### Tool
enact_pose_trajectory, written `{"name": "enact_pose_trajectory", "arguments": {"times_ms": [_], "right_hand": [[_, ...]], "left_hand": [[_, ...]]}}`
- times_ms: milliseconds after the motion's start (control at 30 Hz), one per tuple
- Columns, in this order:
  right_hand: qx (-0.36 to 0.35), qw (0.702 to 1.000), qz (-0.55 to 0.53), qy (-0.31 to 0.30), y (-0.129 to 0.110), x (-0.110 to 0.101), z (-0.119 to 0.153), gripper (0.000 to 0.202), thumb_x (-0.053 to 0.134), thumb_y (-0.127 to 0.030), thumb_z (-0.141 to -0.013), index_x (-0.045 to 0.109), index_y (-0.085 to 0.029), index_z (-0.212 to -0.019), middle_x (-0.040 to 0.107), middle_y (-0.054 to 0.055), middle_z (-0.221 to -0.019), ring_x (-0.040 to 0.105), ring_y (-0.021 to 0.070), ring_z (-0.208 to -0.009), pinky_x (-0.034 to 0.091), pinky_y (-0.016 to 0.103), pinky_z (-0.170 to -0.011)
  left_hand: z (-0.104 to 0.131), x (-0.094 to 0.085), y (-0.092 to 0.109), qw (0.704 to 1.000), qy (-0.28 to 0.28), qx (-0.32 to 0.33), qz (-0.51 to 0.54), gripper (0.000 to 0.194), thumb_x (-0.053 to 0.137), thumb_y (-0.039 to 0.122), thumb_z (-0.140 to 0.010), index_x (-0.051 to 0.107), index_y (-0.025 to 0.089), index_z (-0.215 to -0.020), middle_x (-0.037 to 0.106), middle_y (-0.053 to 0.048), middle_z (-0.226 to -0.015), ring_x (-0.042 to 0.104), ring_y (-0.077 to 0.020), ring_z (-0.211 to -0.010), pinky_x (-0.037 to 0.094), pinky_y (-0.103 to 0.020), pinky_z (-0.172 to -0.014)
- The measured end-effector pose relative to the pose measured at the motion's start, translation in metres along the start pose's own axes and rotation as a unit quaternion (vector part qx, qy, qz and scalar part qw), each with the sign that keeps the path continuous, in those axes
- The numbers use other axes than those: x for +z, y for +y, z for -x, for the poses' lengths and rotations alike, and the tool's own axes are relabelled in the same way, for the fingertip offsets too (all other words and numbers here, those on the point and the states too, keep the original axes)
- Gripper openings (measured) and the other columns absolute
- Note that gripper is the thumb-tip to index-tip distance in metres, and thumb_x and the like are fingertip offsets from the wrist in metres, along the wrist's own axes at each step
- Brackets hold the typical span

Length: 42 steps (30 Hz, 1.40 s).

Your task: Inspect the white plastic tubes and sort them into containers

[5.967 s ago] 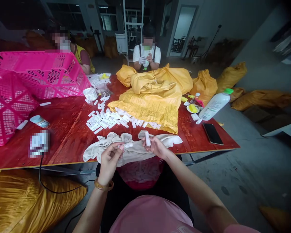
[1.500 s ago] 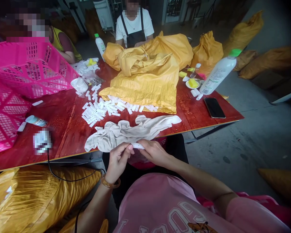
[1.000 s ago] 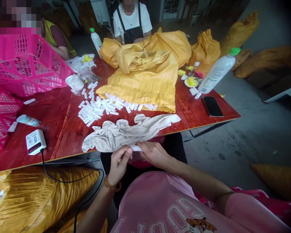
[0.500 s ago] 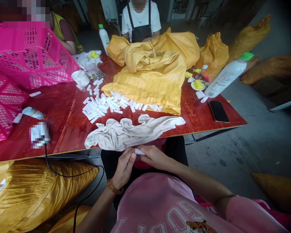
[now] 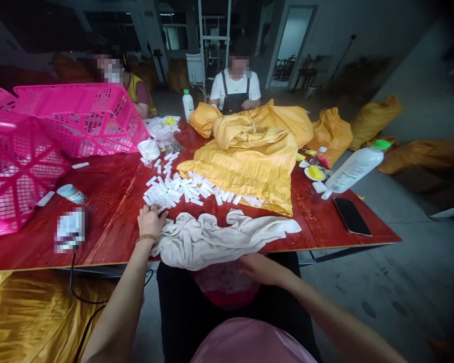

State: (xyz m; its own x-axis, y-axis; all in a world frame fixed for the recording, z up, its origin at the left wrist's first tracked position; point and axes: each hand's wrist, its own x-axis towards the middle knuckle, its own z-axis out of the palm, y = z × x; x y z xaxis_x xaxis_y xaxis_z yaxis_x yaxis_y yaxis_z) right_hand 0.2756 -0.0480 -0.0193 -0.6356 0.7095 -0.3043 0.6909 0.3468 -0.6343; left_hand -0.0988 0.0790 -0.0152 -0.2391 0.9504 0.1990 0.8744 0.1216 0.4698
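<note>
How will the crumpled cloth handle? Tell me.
The cloth will probably droop when lifted, lying in loose folds. Pushed, it would likely bunch, being so wrinkled. It might slip off the table, since its near side overhangs the edge.

Smooth plastic pieces [image 5: 168, 192] — matt cloth [image 5: 208, 239]

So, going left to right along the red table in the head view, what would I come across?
The nearest pink basket, the small blue-and-white container, the heap of white pieces, the small white dish, the black phone.
</note>
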Motion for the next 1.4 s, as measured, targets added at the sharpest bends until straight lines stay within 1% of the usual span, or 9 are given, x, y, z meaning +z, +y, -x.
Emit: {"name": "enact_pose_trajectory", "arguments": {"times_ms": [100, 200, 433, 600, 733, 833, 933, 1167, 1400], "right_hand": [[-0.017, 0.993, 0.024, 0.111, -0.014, -0.056, -0.042, 0.029, 0.042, -0.028, -0.101, 0.068, -0.016, -0.1, 0.071, 0.006, -0.093, 0.066, 0.0179, -0.087, 0.048, 0.028, -0.08], [0.099, 0.954, 0.171, 0.225, -0.03, -0.093, -0.105, 0.031, 0.041, -0.035, -0.103, 0.063, -0.015, -0.113, 0.07, 0.012, -0.109, 0.067, 0.0203, -0.099, 0.048, 0.028, -0.084], [0.162, 0.948, 0.194, 0.193, -0.047, -0.095, -0.179, 0.034, 0.052, -0.029, -0.097, 0.064, -0.001, -0.112, 0.066, 0.028, -0.111, 0.064, 0.0304, -0.109, 0.047, 0.035, -0.09], [0.142, 0.957, 0.149, 0.203, -0.042, -0.095, -0.134, 0.032, 0.049, -0.032, -0.097, 0.064, -0.007, -0.11, 0.069, 0.021, -0.105, 0.066, 0.0267, -0.102, 0.048, 0.034, -0.088], [0.031, 0.982, -0.033, 0.185, -0.026, -0.072, -0.073, 0.037, 0.029, -0.027, -0.102, 0.061, -0.015, -0.089, 0.065, 0.005, -0.075, 0.062, 0.0155, -0.064, 0.048, 0.025, -0.063], [-0.087, 0.944, -0.253, 0.193, -0.023, -0.044, -0.032, 0.025, 0.044, -0.036, -0.099, 0.059, -0.019, -0.088, 0.061, 0.002, -0.08, 0.059, 0.0169, -0.072, 0.048, 0.026, -0.066], [-0.124, 0.923, -0.315, 0.185, -0.039, -0.028, -0.001, 0.019, 0.056, -0.038, -0.094, 0.06, -0.02, -0.092, 0.059, 0.001, -0.087, 0.057, 0.0174, -0.084, 0.047, 0.028, -0.078], [-0.151, 0.941, -0.257, 0.158, -0.058, -0.024, 0.023, 0.019, 0.053, -0.036, -0.098, 0.059, -0.018, -0.097, 0.059, 0.0, -0.082, 0.054, 0.0132, -0.074, 0.044, 0.023, -0.068], [-0.127, 0.954, -0.03, 0.271, -0.073, -0.004, 0.027, 0.02, 0.042, -0.023, -0.1, 0.056, -0.016, -0.113, 0.063, 0.01, -0.104, 0.059, 0.0206, -0.094, 0.048, 0.033, -0.084]], "left_hand": [[-0.007, 0.011, -0.011, 0.999, -0.021, 0.021, 0.01, 0.023, 0.063, 0.035, -0.079, 0.065, 0.014, -0.087, 0.057, -0.014, -0.093, 0.055, -0.0345, -0.099, 0.044, -0.048, -0.09], [0.002, 0.007, -0.012, 0.998, -0.034, 0.051, 0.032, 0.019, 0.061, 0.034, -0.082, 0.063, 0.016, -0.084, 0.059, -0.009, -0.086, 0.057, -0.0255, -0.086, 0.047, -0.037, -0.084], [0.067, -0.035, 0.017, 0.985, 0.011, 0.121, 0.126, 0.029, 0.059, 0.045, -0.09, 0.063, 0.017, -0.098, 0.061, -0.006, -0.091, 0.06, -0.0186, -0.084, 0.049, -0.03, -0.082], [0.112, -0.051, 0.042, 0.96, -0.025, 0.033, 0.276, 0.033, 0.051, 0.047, -0.095, 0.06, 0.019, -0.11, 0.068, -0.006, -0.092, 0.067, -0.0199, -0.083, 0.052, -0.032, -0.078], [0.137, -0.048, 0.07, 0.947, -0.03, 0.056, 0.315, 0.032, 0.05, 0.044, -0.097, 0.067, 0.02, -0.109, 0.071, -0.007, -0.094, 0.068, -0.0222, -0.093, 0.053, -0.036, -0.086], [0.156, -0.046, 0.101, 0.946, -0.02, 0.109, 0.306, 0.027, 0.052, 0.037, -0.097, 0.067, 0.023, -0.115, 0.07, -0.008, -0.114, 0.064, -0.023, -0.111, 0.05, -0.037, -0.096], [0.173, -0.047, 0.13, 0.946, 0.009, 0.126, 0.3, 0.023, 0.06, 0.034, -0.093, 0.064, 0.022, -0.112, 0.072, -0.006, -0.101, 0.069, -0.0203, -0.093, 0.054, -0.03, -0.079], [0.187, -0.046, 0.15, 0.933, 0.011, 0.247, 0.26, 0.013, 0.058, 0.027, -0.095, 0.063, 0.02, -0.105, 0.071, -0.005, -0.096, 0.068, -0.0187, -0.089, 0.052, -0.028, -0.078], [0.201, -0.037, 0.153, 0.933, -0.131, 0.146, 0.302, 0.034, 0.038, 0.037, -0.103, 0.056, 0.02, -0.125, 0.066, -0.008, -0.106, 0.063, -0.0188, -0.094, 0.048, -0.031, -0.085]]}}
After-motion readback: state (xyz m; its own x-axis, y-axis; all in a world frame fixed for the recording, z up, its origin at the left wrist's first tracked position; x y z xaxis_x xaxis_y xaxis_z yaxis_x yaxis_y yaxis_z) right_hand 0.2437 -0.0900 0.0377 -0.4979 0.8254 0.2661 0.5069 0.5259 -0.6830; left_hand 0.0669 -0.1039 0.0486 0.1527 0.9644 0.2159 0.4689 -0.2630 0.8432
